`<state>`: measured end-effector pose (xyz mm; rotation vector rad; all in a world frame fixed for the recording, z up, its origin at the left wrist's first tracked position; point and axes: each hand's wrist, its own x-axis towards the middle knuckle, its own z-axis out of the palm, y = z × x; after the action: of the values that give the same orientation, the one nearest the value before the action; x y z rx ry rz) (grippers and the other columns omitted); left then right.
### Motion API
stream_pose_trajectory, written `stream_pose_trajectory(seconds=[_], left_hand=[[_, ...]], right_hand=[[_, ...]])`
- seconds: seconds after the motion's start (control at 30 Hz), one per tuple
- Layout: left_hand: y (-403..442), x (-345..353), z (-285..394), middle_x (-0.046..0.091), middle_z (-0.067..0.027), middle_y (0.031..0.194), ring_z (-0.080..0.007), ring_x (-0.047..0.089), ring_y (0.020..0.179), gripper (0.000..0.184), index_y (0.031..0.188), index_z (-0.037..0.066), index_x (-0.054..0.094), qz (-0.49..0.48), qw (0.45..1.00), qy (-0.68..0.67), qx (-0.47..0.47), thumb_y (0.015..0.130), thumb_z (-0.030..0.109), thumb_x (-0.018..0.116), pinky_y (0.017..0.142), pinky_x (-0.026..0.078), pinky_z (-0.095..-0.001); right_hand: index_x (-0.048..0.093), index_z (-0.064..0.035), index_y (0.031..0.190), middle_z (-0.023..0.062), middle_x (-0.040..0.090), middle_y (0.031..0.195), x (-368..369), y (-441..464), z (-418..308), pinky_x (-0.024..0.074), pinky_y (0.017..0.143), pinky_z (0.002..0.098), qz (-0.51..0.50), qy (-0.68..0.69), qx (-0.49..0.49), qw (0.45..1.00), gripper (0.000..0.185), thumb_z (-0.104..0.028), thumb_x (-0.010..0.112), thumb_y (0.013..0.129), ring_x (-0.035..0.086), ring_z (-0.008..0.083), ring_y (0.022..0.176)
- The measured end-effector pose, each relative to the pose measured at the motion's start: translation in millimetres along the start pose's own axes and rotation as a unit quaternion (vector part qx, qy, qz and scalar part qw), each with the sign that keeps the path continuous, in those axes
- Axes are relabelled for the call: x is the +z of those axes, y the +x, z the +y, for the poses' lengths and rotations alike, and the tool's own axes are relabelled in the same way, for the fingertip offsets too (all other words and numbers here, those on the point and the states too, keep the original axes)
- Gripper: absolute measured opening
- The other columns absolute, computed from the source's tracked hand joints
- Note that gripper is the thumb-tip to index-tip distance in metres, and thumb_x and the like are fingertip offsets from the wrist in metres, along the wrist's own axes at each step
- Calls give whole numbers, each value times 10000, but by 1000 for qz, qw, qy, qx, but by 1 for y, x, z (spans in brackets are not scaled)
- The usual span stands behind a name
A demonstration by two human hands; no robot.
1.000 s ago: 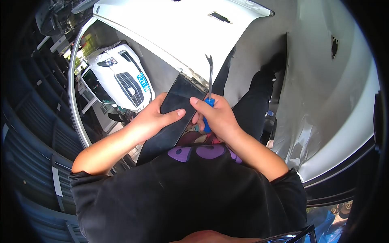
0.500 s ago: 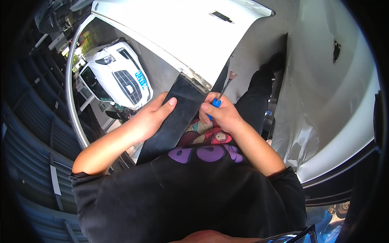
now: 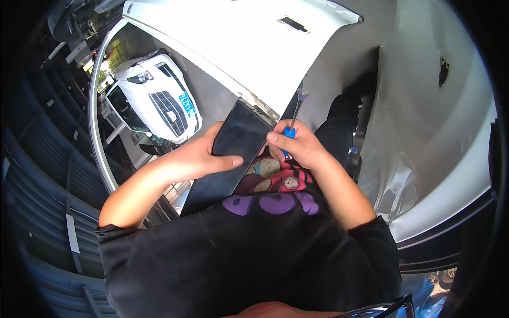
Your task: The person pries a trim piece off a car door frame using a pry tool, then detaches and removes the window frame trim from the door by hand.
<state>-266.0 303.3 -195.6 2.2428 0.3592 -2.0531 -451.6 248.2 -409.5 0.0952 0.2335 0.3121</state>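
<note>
A white car door [image 3: 212,37] stands open in front of me, with a flat black pillar trim [image 3: 233,132] on its window frame. My left hand [image 3: 204,158] wraps the trim from its left edge, thumb lying across the front face and fingers hidden behind. In my right hand [image 3: 301,146] is a forked pry tool [image 3: 289,132] with a blue handle and metal shaft, its forked tip pointing up and away from me. The fingertips of this hand are at the trim's right edge; whether they press on it I cannot tell.
Through the window frame [image 3: 94,106] a white car [image 3: 154,98] shows, parked beyond. On the right is the car's white body panel [image 3: 440,132] with a handle cutout. Grey floor [image 3: 323,69] lies between door and car. A corrugated wall [image 3: 42,175] fills the left.
My left thumb has slid lower and further across the trim. My right hand has shifted slightly right, and the pry tool now stands more upright.
</note>
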Motion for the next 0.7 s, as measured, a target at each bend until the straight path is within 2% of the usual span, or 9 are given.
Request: stream_pose_trajectory(seconds=[0.07,0.17,0.23,0.3,0.4,0.5,0.53,0.67,0.7], left_hand=[[1,-1,1,660,-92,1364,-161,624,1242,790,1562,-41,424,-11,1000,-1,5,956,253,836,1071,507,-342],[4,12,5,706,-96,1250,-136,653,1145,595,1433,-65,530,17,997,-82,-2,1007,266,781,1001,529,-304],[4,15,8,715,-90,1199,-125,655,1099,550,1391,-56,570,40,998,-55,-11,1046,344,724,962,534,-296],[6,16,10,722,-86,1154,-117,655,1057,550,1358,-53,597,58,998,-17,-10,1079,416,663,927,537,-290],[6,16,5,723,-85,1112,-121,658,1008,630,1340,-60,610,64,997,35,-9,1111,524,559,887,537,-288],[10,15,-1,725,-89,1122,-129,662,1020,647,1353,-58,609,80,995,62,0,1113,540,545,899,540,-295],[10,16,0,726,-95,1141,-137,666,1037,671,1370,-52,606,81,993,80,10,1114,563,523,916,542,-299],[-1,24,24,726,-99,1169,-141,671,1050,700,1382,-43,613,78,991,100,-36,1115,593,491,931,543,-303],[-1,25,28,726,-101,1168,-142,671,1049,707,1382,-42,616,83,990,109,-39,1116,599,482,930,544,-304]], right_hand=[[682,14,900,174,769,826,3,1,-7,492,581,278,4,33,16,999,287,-230,741,1039,577,104,567],[682,2,890,158,762,812,4,5,1,491,578,278,44,-22,-3,999,324,-275,716,1057,573,108,559],[678,-6,882,150,758,808,12,5,15,492,578,279,100,-69,-55,991,355,-307,693,1070,576,110,566],[674,-12,890,138,752,802,11,9,30,495,581,281,129,-85,-105,982,369,-328,675,1080,582,111,576],[665,-21,946,105,717,757,8,13,45,504,597,287,138,-25,-164,976,359,-346,643,1096,594,115,600],[658,-25,968,103,710,769,6,11,42,505,602,288,92,58,-183,977,328,-324,639,1100,587,115,593],[618,-14,967,132,690,778,2,11,39,528,629,342,77,19,-172,982,366,-355,653,1093,586,157,589],[660,-7,960,114,685,750,8,11,37,518,621,297,44,24,-148,988,307,-291,683,1074,580,120,573],[666,-9,950,107,683,741,9,5,30,516,619,291,51,-26,-131,990,300,-281,680,1075,583,115,575]])
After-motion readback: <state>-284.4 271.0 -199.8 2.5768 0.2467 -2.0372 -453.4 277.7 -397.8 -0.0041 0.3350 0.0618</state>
